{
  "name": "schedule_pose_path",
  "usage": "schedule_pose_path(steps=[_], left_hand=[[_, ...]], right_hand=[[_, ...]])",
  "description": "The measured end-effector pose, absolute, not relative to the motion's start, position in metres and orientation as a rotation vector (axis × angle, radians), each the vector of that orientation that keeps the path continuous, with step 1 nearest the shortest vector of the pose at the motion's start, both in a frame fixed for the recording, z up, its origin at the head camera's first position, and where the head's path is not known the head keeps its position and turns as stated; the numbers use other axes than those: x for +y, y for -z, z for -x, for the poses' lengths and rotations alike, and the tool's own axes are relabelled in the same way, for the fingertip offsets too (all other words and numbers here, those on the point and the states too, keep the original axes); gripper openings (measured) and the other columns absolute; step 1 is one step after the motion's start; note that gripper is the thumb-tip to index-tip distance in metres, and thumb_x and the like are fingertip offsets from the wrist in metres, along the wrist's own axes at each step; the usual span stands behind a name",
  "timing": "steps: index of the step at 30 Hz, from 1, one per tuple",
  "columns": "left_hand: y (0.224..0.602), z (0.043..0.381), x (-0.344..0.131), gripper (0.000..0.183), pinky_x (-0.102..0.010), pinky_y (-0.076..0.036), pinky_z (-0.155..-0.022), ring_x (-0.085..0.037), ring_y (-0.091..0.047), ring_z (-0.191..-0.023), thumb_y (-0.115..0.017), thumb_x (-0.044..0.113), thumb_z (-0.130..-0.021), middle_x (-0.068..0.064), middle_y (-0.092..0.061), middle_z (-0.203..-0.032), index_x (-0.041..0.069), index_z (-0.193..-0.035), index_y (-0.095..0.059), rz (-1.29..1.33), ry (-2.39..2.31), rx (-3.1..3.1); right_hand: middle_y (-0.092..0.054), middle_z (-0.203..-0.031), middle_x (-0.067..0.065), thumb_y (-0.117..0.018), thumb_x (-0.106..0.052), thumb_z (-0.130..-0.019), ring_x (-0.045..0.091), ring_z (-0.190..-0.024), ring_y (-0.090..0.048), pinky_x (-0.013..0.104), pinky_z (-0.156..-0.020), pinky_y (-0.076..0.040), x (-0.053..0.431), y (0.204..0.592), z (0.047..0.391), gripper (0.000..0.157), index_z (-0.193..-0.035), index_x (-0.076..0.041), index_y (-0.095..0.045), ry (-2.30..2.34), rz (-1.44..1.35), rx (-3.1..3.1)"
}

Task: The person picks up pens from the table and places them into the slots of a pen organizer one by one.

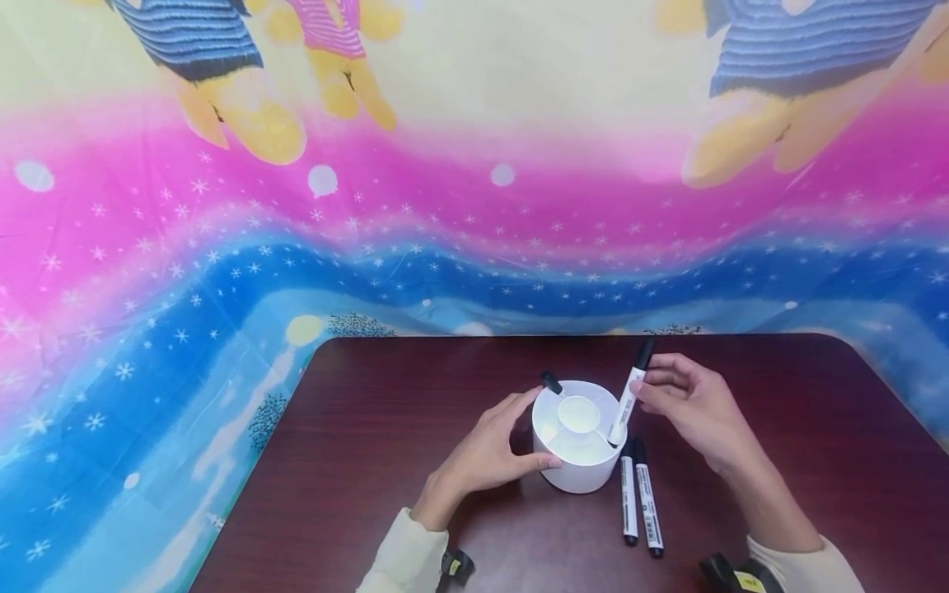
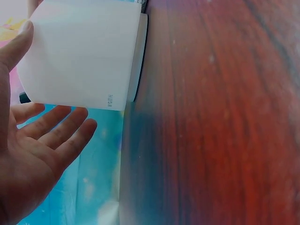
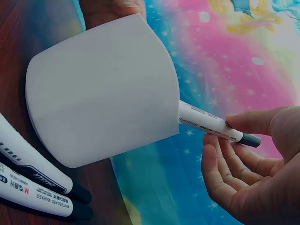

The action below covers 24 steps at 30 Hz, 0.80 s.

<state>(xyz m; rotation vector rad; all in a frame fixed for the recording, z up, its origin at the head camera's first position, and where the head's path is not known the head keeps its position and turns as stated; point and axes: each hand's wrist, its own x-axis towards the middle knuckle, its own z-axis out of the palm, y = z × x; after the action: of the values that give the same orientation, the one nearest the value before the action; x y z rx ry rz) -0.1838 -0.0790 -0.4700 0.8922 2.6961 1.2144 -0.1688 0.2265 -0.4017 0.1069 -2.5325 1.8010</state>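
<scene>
- The left hand [image 1: 493, 445] spans the side of the white round holder [image 1: 582, 479], thumb on the near side and forefinger by the far rim; it grips loosely, the other fingers spread and fairly straight in the left wrist view.
- The right hand [image 1: 689, 403] pinches a white marker [image 1: 630, 399] between thumb and fingertips, near its upper black end; the marker is tilted, its lower end inside the holder's rim at the right; which side of the divider there it enters, I cannot tell.
- The holder stands upright on the dark reddish table [image 1: 356, 445]; it has a round cup [image 1: 578, 414] in the middle and dividers around it.
- A black marker end [image 1: 551, 382] pokes above the far-left rim.
- Two more markers, a left one [image 1: 629, 498] and a right one [image 1: 649, 502], lie side by side just right of the holder; each is white with black ends.
- Behind the table hangs a printed cloth [image 1: 445, 206] in pink, blue and cream; pale sleeves [image 1: 411, 548] cover both forearms.
</scene>
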Motion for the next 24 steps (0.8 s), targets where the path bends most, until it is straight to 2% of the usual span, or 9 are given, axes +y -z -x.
schedule_pose_path(steps=[3,6,14,20,24], left_hand=[[0.4693,0.1829,-0.0792,0.101,-0.046,-0.050,-0.119,-0.016,-0.055,-0.143,-0.086,0.057,-0.087,0.004,-0.057,-0.156,0.031,-0.169,-0.034,-0.886,-1.213,2.694],[0.4692,0.1823,-0.0791,0.101,-0.045,-0.051,-0.118,-0.016,-0.057,-0.141,-0.087,0.057,-0.086,0.003,-0.058,-0.154,0.031,-0.169,-0.034,-0.876,-1.207,2.698],[0.4696,0.1827,-0.0783,0.101,-0.046,-0.051,-0.118,-0.016,-0.056,-0.142,-0.087,0.057,-0.086,0.003,-0.058,-0.154,0.031,-0.168,-0.035,-0.877,-1.210,2.700],[0.4697,0.1836,-0.0780,0.101,-0.044,-0.052,-0.117,-0.015,-0.058,-0.139,-0.087,0.056,-0.086,0.003,-0.059,-0.152,0.031,-0.168,-0.035,-0.890,-1.218,2.702],[0.4701,0.1833,-0.0785,0.101,-0.043,-0.052,-0.117,-0.014,-0.057,-0.140,-0.087,0.056,-0.086,0.003,-0.059,-0.152,0.031,-0.168,-0.035,-0.895,-1.214,2.707]], right_hand=[[-0.070,-0.121,0.020,-0.074,-0.018,-0.103,-0.003,-0.093,-0.073,0.023,-0.082,-0.064,0.2245,0.4032,0.1682,0.054,-0.145,0.008,-0.052,-1.775,-0.106,-2.558],[-0.068,-0.126,0.027,-0.074,-0.020,-0.104,-0.003,-0.094,-0.073,0.022,-0.082,-0.064,0.2236,0.4043,0.1682,0.053,-0.145,0.007,-0.053,-1.740,-0.107,-2.587],[-0.069,-0.126,0.028,-0.073,-0.021,-0.104,0.004,-0.093,-0.075,0.024,-0.081,-0.065,0.2216,0.4097,0.1693,0.053,-0.145,0.007,-0.054,-1.659,-0.132,-2.649],[-0.074,-0.122,0.025,-0.071,-0.023,-0.105,0.008,-0.089,-0.076,0.026,-0.079,-0.064,0.2224,0.4085,0.1697,0.045,-0.142,0.003,-0.061,-1.564,-0.180,-2.660],[-0.075,-0.122,0.023,-0.070,-0.027,-0.106,0.004,-0.088,-0.075,0.024,-0.079,-0.063,0.2242,0.4050,0.1692,0.045,-0.142,-0.001,-0.062,-1.526,-0.176,-2.668]])
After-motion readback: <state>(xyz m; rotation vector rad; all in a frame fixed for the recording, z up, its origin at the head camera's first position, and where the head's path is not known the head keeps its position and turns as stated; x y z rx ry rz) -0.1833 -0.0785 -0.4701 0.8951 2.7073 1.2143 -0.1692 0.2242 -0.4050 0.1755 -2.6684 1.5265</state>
